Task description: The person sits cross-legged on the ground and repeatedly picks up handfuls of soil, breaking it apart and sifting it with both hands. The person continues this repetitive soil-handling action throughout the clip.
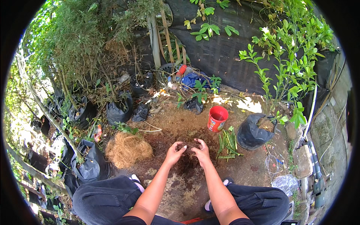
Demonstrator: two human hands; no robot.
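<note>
My left hand (173, 154) and my right hand (202, 153) face each other above the ground in front of me. Thin dark brown fibres (188, 144) stretch between them, pinched by curled fingers and thumbs; the strands blend with the soil, so their extent is hard to tell. Below lies a patch of dark, loose soil and fibre (182, 164). A fluffy heap of golden-brown coconut fibre (128, 150) rests to the left. Beyond my right hand stands a red plastic tub (217, 119), and next to it lie cut green, strap-like leaves (229, 143).
Black plastic grow bags (90, 163) with plants line the left side. On the right, a leafy shrub grows from another black grow bag (254, 132). A coil of thin wire (272, 164) and clear plastic (284, 185) lie nearby. Dark netting (219, 62) hangs behind.
</note>
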